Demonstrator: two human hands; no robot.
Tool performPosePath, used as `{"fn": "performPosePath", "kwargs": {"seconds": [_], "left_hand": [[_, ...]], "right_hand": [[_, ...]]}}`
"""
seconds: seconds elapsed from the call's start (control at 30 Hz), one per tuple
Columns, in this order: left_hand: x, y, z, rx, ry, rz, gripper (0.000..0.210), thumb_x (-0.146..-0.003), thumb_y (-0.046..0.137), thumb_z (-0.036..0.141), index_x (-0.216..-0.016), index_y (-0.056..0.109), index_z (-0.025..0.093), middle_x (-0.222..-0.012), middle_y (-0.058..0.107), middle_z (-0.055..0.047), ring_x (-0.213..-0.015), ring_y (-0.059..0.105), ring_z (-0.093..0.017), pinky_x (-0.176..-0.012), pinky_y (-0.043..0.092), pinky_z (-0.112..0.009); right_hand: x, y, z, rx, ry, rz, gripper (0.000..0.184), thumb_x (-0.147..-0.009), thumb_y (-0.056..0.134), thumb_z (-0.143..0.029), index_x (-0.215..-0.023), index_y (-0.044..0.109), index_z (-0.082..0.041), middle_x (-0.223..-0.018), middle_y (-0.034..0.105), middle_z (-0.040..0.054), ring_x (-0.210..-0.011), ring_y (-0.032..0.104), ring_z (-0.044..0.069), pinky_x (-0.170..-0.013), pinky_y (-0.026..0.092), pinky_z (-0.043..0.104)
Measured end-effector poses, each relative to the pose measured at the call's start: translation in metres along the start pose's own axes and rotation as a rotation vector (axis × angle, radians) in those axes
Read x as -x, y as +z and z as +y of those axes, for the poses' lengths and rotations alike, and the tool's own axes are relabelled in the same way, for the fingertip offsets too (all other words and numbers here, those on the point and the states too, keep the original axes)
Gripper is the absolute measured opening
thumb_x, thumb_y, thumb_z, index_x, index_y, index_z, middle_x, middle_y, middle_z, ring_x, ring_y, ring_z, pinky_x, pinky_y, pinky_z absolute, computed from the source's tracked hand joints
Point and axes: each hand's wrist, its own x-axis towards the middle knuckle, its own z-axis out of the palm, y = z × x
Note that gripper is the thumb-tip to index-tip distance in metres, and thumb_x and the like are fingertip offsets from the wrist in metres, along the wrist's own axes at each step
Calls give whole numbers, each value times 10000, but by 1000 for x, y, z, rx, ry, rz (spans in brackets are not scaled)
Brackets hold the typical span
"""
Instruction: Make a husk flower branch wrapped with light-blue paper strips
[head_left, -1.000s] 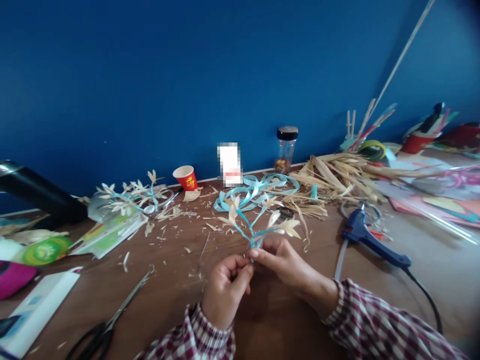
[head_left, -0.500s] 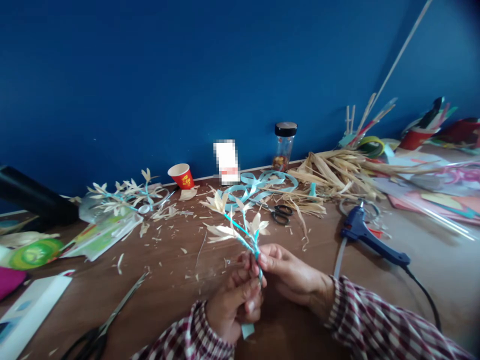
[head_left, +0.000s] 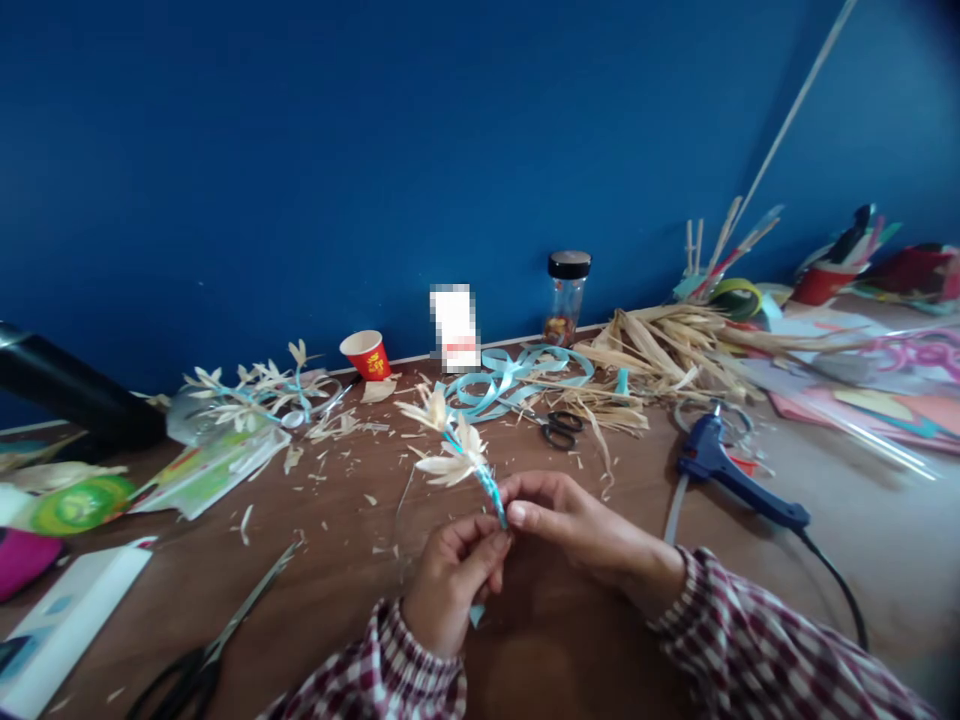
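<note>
Between both hands is a small flower branch (head_left: pixel 488 487) with pale corn-husk petals and a stem wrapped in light blue ribbon. It leans up and to the left. My left hand (head_left: pixel 459 572) pinches the lower end of the stem, fingers closed. A short blue ribbon end (head_left: pixel 477 616) hangs below that hand. My right hand (head_left: pixel 574 525) has its thumb and forefinger closed on the stem just above the left fingertips. The stem's lowest part is hidden by the fingers.
Scissors (head_left: pixel 214 650) lie at the front left, a blue glue gun (head_left: pixel 731 470) at the right. Behind are finished flower sprays (head_left: pixel 247 390), a red paper cup (head_left: pixel 367 357), coiled blue ribbon (head_left: pixel 480 385), black-handled scissors (head_left: pixel 561 430), a lidded jar (head_left: pixel 568 300) and dried husks (head_left: pixel 660 345).
The flower branch has tilted further left and turned, so its blossoms now overlap. My left hand has shifted slightly left and up, and both hands still hold the stem.
</note>
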Motion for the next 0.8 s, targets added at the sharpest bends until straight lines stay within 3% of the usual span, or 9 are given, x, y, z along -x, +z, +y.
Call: {"fn": "performPosePath", "kwargs": {"seconds": [0.2,0.33,0.5,0.57,0.67,0.8], "left_hand": [[-1,0,6,-244,69,64,365,-724,640,487,-632,600,135,-435,474,39,-396,316,-50,-407,212,-190],[-2,2,4,-131,-3,70,407,-733,610,523,-615,567,136,-428,434,54,-351,259,-32,-367,154,-184],[-3,2,4,61,-101,88,427,-750,548,566,-814,589,146,-423,460,64,-309,167,-16,-331,92,-162],[-3,-1,6,-14,-120,60,393,-737,586,534,-781,593,144,-419,465,62,-314,189,-16,-336,109,-159],[-2,-4,11,-240,-73,43,292,-681,685,419,-680,607,137,-440,502,43,-364,344,-40,-384,235,-166],[2,-2,17,-397,13,85,220,-721,647,347,-663,615,138,-489,538,19,-464,452,-85,-475,325,-197]], "right_hand": [[-2,-2,2,184,11,41,370,-706,686,-473,-705,615,-110,-592,544,-18,-549,430,84,-548,335,221],[-2,-3,-1,335,-44,35,372,-778,605,-481,-695,610,-119,-615,553,-4,-562,437,94,-556,351,234],[-1,-4,-5,440,-114,-5,299,-854,529,-404,-780,627,-131,-716,603,23,-649,507,121,-636,400,254],[-1,-5,-3,503,-114,6,284,-854,527,-390,-752,608,-138,-657,558,-1,-593,462,104,-574,375,235],[-2,-7,0,638,-111,54,256,-837,551,-358,-695,567,-146,-593,477,-32,-545,386,86,-504,315,215],[-3,-7,2,748,-103,82,214,-816,563,-287,-656,547,-145,-584,456,-36,-552,373,85,-498,295,211]]}}
